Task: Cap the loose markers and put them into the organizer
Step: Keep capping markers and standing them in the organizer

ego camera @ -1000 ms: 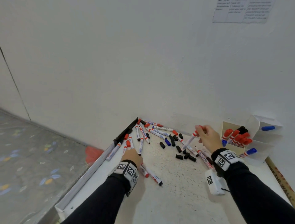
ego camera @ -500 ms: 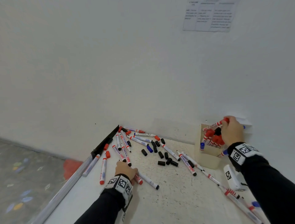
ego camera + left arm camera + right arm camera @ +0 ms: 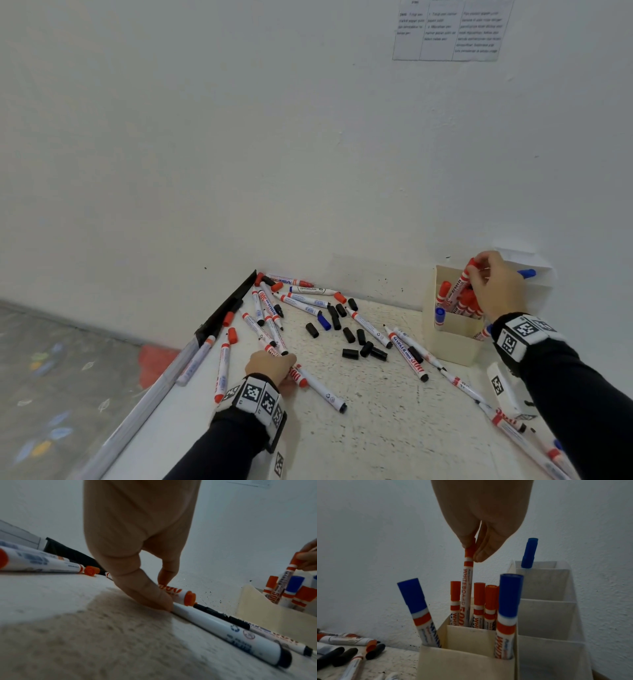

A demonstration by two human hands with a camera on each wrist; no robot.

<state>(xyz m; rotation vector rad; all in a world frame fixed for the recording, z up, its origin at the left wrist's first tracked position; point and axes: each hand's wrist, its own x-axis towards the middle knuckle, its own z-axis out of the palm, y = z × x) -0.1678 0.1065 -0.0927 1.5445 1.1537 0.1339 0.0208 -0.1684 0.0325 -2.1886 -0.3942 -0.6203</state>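
Observation:
My right hand (image 3: 475, 271) (image 3: 471, 553) pinches the red cap of a white marker (image 3: 460, 289) (image 3: 467, 588). That marker stands nearly upright, its lower end inside the cream organizer (image 3: 448, 342) (image 3: 464, 662) among other red-capped markers. My left hand (image 3: 274, 366) (image 3: 164, 592) rests on the table, with thumb and finger pinching a red-ended marker (image 3: 297, 376) (image 3: 180, 595) that lies flat. A white marker with a dark end (image 3: 322, 390) (image 3: 231, 632) lies just beside it. Several uncapped markers (image 3: 274, 308) and loose black caps (image 3: 356, 342) are scattered across the table.
The organizer's white stepped compartments (image 3: 544, 615) hold blue-capped markers and stand against the wall. More markers (image 3: 513, 425) lie at the front right under my right forearm. A metal rail (image 3: 154, 394) runs along the table's left edge, with floor beyond it.
My right hand carried the red-capped marker from above the table over to the organizer and turned it upright into the compartment. The left hand stayed on its marker.

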